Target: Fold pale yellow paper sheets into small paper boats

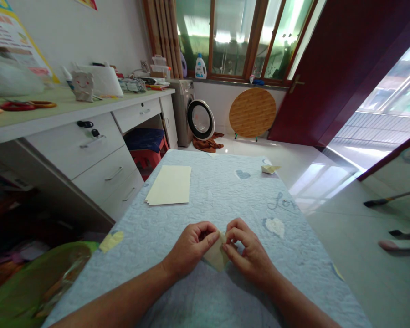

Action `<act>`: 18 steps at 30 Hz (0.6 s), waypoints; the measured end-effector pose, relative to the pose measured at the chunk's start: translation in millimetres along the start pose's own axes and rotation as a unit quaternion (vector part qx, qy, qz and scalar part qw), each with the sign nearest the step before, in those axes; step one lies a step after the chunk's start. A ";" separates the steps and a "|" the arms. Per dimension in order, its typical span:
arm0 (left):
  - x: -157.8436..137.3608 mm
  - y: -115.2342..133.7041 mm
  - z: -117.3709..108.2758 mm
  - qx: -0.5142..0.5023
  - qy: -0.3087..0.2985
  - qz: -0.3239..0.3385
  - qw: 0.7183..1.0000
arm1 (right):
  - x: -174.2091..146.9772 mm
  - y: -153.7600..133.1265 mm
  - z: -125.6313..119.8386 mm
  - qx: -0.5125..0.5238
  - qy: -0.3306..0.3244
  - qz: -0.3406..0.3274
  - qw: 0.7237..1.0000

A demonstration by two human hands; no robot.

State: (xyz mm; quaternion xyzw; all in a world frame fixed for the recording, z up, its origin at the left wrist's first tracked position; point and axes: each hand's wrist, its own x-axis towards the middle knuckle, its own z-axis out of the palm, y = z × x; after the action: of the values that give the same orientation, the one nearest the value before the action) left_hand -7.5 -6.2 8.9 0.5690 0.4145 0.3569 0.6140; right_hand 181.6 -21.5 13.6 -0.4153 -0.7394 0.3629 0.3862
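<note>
Between my two hands is a small folded piece of cream paper (217, 256), its lower corner pointing toward me. My left hand (193, 246) pinches its upper left side between thumb and fingers. On the opposite edge, the thumb and fingertips of my right hand (248, 253) are closed on the paper near its top. A stack of cream paper sheets (171, 184) lies flat beyond my left hand. At the far right corner of the table sits a small folded paper piece (269, 169). My fingers hide part of the folds.
A blue quilted cloth (218, 191) covers the table. On the left stands a white desk (99, 146) with red-handled scissors (18, 105). A green bin (51, 273) is at the near left. Behind are a washing machine (182, 114) and a round wooden tabletop (253, 111).
</note>
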 end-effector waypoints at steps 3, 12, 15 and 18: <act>0.1 0.7 0.0 0.017 0.009 0.009 1.000 | 1.3 -0.1 -0.7 0.029 0.000 0.016 0.999; 1.7 3.5 3.0 0.069 0.030 0.020 0.997 | 2.7 -1.5 0.2 0.052 0.002 0.029 0.998; 2.1 3.6 4.4 0.076 0.036 0.023 0.996 | 2.3 -1.9 2.7 0.044 -0.007 0.017 0.999; 2.2 2.9 4.4 0.082 0.033 0.020 0.996 | 2.0 -2.2 3.7 0.045 -0.011 0.013 0.999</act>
State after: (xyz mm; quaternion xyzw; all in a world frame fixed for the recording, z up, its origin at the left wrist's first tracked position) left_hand -2.4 -5.6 11.6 0.6131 0.4513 0.3525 0.5442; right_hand 177.0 -21.3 14.4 -0.4033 -0.7211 0.4052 0.3914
